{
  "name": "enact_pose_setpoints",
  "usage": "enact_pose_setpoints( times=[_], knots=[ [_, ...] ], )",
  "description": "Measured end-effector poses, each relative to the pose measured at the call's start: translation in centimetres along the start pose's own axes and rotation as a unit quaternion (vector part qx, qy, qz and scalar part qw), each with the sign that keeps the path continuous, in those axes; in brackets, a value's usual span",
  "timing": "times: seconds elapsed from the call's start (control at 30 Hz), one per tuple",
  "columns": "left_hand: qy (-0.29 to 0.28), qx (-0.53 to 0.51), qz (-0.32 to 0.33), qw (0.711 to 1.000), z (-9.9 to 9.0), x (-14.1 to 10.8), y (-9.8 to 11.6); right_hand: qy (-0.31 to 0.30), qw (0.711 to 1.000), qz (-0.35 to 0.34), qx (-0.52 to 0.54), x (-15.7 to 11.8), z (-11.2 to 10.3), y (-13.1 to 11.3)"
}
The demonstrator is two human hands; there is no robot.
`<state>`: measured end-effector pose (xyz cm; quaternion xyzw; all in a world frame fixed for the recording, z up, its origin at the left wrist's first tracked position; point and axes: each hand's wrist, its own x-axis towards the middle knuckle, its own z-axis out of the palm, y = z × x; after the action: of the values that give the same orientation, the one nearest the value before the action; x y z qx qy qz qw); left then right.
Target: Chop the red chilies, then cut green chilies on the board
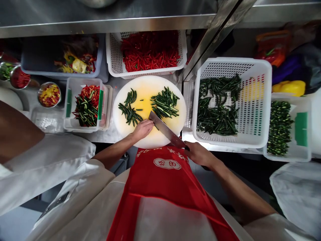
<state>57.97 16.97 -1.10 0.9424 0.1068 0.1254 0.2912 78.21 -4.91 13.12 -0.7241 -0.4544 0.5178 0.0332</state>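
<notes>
A round white cutting board [147, 136] lies in front of me, yellowed in its middle. My right hand [198, 153] is closed round the handle of a cleaver [168, 131], whose blade slants up and left across the board. Just left of the blade, my left hand [144, 129] presses down with curled fingers; whatever is beneath them is hidden. Whole green chillies [130, 112] lie on the board's left side. A heap of cut green chillies [165, 103] sits on the right, beyond the blade. A few loose pieces lie between the two groups.
Right of the board stands a white basket [253, 124] of green chillies; behind is another basket [114, 60] of red chillies. A plastic tub [69, 124] holds cut red and green chillies. At left, a co-worker's sleeve [57, 160] reaches close. A metal post [208, 40] rises behind.
</notes>
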Motion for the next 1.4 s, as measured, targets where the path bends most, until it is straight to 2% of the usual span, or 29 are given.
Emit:
enact_pose_setpoints(
  times=[0.13, 0.23, 0.3, 0.4, 0.5, 0.57, 0.73, 0.83, 0.93, 1.0, 1.03, 1.1, 1.17, 1.27, 1.4],
  knots=[
    [-0.027, 0.006, 0.008, 1.0, 0.0, 0.2, 0.5, 0.038, 0.999, 0.011, 0.01, 2.2, 1.6, 0.3],
    [-0.027, -0.001, -0.009, 1.0, -1.1, 1.3, 0.3, 0.075, 0.996, -0.004, 0.045, 2.3, 1.8, 0.9],
    [0.024, 0.006, -0.068, 0.997, -2.7, 2.8, -1.0, 0.092, 0.994, 0.0, 0.06, 1.4, 1.5, 1.3],
    [0.104, 0.055, -0.222, 0.968, -5.3, 5.7, -4.2, 0.065, 0.996, -0.003, 0.056, -0.6, 0.5, 1.9],
    [0.071, 0.097, -0.347, 0.93, -6.5, 8.3, -7.2, 0.009, 0.999, -0.027, 0.044, -1.8, -0.3, 2.2],
    [0.036, 0.107, -0.372, 0.921, -6.2, 9.3, -8.0, -0.003, 0.999, -0.027, 0.037, -1.8, -0.4, 2.4],
    [0.011, 0.086, -0.33, 0.94, -4.4, 9.6, -6.9, 0.043, 0.996, -0.003, 0.077, -0.7, 0.1, 3.1],
    [0.001, 0.059, -0.315, 0.947, -4.4, 9.5, -6.3, 0.062, 0.992, 0.025, 0.104, -0.4, 0.3, 3.2],
    [0.047, 0.037, -0.289, 0.955, -4.8, 9.3, -5.3, 0.066, 0.988, 0.033, 0.134, -0.4, 0.4, 3.0],
    [0.076, 0.02, -0.222, 0.972, -4.6, 8.6, -3.9, 0.065, 0.985, 0.033, 0.154, -0.4, 0.4, 2.8],
    [0.072, 0.012, -0.174, 0.982, -4.2, 8.1, -3.0, 0.066, 0.984, 0.033, 0.161, -0.3, 0.5, 2.7],
    [0.028, -0.003, -0.08, 0.996, -3.0, 6.7, -1.1, 0.069, 0.983, 0.035, 0.169, -0.1, 0.5, 2.7],
    [-0.019, -0.013, -0.018, 1.0, -1.4, 5.3, 0.5, 0.079, 0.983, 0.032, 0.164, 0.2, 0.5, 2.7],
    [-0.029, -0.035, 0.004, 0.999, 0.5, 4.1, 1.4, 0.096, 0.989, 0.017, 0.109, 0.3, 0.2, 2.6],
    [-0.033, -0.062, 0.004, 0.997, 1.0, 4.1, 1.1, 0.088, 0.995, 0.012, 0.049, -0.6, -0.6, 2.0]
  ],
)
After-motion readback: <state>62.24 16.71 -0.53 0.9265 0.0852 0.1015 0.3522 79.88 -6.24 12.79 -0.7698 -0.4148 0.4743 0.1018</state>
